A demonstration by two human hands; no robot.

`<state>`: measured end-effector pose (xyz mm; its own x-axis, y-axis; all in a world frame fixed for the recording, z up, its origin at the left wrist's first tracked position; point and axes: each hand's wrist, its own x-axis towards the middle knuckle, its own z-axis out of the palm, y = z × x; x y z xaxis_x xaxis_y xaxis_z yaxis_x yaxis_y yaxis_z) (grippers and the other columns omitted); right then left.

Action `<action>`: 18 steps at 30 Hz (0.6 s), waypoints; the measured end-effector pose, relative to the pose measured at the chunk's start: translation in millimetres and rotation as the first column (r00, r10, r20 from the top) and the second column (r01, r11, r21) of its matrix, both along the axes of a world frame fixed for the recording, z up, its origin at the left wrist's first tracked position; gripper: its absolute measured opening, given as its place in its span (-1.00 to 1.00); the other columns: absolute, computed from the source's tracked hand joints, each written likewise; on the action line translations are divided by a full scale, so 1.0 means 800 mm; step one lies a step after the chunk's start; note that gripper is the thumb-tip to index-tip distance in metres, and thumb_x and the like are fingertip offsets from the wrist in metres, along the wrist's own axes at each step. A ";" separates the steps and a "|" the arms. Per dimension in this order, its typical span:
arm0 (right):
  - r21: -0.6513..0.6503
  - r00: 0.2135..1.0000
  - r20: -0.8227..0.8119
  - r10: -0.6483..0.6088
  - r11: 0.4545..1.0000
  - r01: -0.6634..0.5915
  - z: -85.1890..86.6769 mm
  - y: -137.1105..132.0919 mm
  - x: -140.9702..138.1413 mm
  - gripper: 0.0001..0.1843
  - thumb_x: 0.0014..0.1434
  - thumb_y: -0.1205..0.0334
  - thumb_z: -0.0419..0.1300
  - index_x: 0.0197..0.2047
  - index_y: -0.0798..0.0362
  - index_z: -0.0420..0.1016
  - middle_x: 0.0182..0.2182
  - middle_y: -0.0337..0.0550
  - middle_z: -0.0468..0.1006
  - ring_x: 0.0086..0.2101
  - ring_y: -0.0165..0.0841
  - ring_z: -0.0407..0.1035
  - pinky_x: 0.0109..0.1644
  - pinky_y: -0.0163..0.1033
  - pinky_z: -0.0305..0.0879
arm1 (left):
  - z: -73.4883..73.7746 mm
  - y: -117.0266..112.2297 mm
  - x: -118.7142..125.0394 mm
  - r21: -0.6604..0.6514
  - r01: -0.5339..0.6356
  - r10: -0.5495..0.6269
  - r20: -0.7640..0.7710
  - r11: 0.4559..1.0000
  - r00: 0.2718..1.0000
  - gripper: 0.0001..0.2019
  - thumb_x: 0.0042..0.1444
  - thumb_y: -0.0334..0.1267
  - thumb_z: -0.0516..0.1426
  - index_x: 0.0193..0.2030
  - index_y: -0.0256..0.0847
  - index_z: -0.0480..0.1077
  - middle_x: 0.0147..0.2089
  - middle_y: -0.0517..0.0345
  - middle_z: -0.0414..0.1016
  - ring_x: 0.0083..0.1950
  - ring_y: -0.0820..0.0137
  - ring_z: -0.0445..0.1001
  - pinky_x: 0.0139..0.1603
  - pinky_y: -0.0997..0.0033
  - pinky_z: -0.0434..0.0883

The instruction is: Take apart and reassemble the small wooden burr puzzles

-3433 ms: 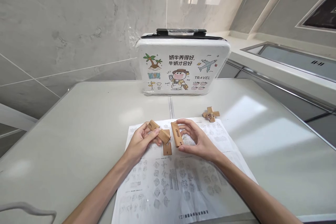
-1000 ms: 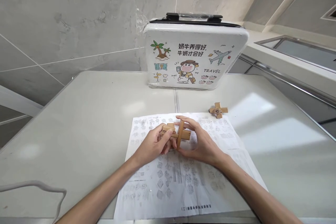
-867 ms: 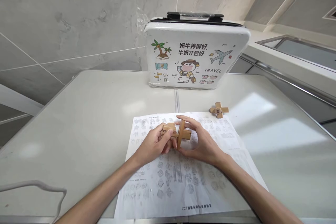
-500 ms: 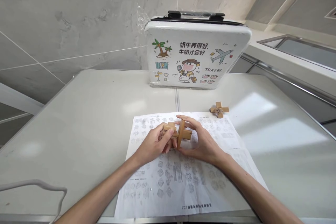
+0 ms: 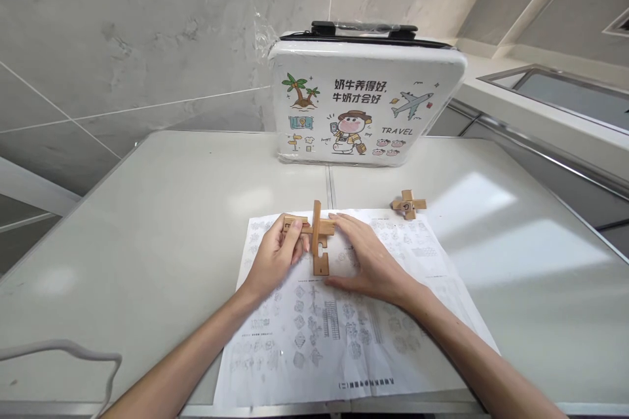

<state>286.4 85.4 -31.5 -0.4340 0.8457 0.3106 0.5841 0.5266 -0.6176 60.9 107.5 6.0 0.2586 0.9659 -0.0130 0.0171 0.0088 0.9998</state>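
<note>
My left hand [image 5: 278,252] pinches the left end of a partly joined wooden burr puzzle [image 5: 324,228] between thumb and fingers. One bar of it runs sideways, with a dark mark near my thumb. A thin upright bar [image 5: 316,226] crosses it. Below the crossing hangs a notched wooden piece [image 5: 321,265]; whether it is locked in or only lies against the rest I cannot tell. My right hand [image 5: 376,258] is at the right side, thumb and fingers spread apart, the fingertips close to the puzzle's right end. A second, cross-shaped wooden puzzle [image 5: 407,205] sits behind my right hand.
Under my hands lies a creased printed sheet [image 5: 373,366] with small puzzle diagrams. A white cartoon-printed suitcase [image 5: 363,98] in clear plastic stands at the back of the pale table [image 5: 147,242]. A grey cable [image 5: 63,346] lies at the left front.
My left hand and the puzzle have moved left and slightly up. My right hand has loosened from around the upright bar, and the notched piece below now shows.
</note>
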 end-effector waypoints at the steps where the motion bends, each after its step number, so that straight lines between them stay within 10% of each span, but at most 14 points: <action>1: 0.008 1.000 0.008 0.005 1.000 -0.005 0.000 0.000 -0.001 0.21 0.08 0.03 0.55 0.59 -0.21 -0.10 0.45 0.12 0.23 0.44 0.17 0.10 0.44 0.41 0.19 | 0.000 0.000 0.000 0.002 -0.009 0.009 0.009 1.000 1.000 -0.65 0.44 0.09 0.09 -0.17 -0.17 0.32 -0.46 0.33 0.40 -0.58 0.57 0.16 -0.48 0.50 0.18; 13: 0.010 0.989 -0.141 -0.042 0.999 0.044 0.007 0.001 -0.013 -0.15 0.08 0.14 0.51 0.38 -0.11 0.29 0.23 0.10 0.47 0.20 0.08 0.41 0.26 0.30 0.44 | -0.002 0.002 0.000 -0.023 0.010 -0.008 0.061 1.000 0.998 -0.64 0.43 0.10 0.12 -0.20 -0.17 0.32 -0.45 0.32 0.40 -0.58 0.59 0.13 -0.50 0.50 0.15; 18: -0.460 0.765 -0.548 -0.339 0.886 0.064 0.009 0.008 0.001 -0.17 0.17 0.02 0.47 0.41 -0.10 0.27 0.22 0.09 0.52 -0.05 -0.10 0.60 -0.01 0.05 0.64 | -0.005 0.006 -0.003 -0.066 0.001 0.007 0.121 0.998 0.993 -0.62 0.39 0.15 0.15 -0.18 -0.16 0.35 -0.48 0.35 0.37 -0.61 0.59 0.11 -0.51 0.50 0.12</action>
<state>286.8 92.1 -24.6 -0.0790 0.9947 0.0661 0.0843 0.0727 -0.9938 58.3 112.4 2.0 0.2589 0.9648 -0.0457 -0.1044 0.0750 0.9917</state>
